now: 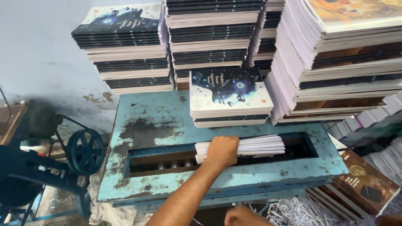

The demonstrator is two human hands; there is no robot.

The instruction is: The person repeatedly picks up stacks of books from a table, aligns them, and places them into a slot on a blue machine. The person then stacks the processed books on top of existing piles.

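Grip: left hand (222,151) closed around a bundle of white-edged booklets (247,146), fingers wrapped over the top, knuckles toward the camera.
Bundle: held on edge in the long slot (167,157) of the blue-green machine table (159,113), right of the slot's middle, page edges fanned slightly toward the right.
Forearm: stretched up from the bottom edge of the view, crossing the table's front rim.
Right hand (245,217): seen only partly at the bottom edge, below the table's front; impossible to tell whether closed or holding anything.
Slot: dark inside, with pale round parts visible in its left half.
Table top: paint worn and stained, dark patches left of centre.
Nearest stack: short pile of booklets (229,98) with dark starry covers, just behind the slot, resting on the table.
Behind: tall stacks of the same booklets (125,50) against the wall, alternating dark and white edges.
Right: tall leaning stack (335,62) with a yellow-orange cover on top, touching the short pile's right side.
Lower right: brown-covered booklets (364,184) lying beside the table, lower than its top.
Floor: shredded paper trimmings (293,211) below the table's front.
Left: dark blue spoked wheel (85,151) on a metal frame, near the table's left end.
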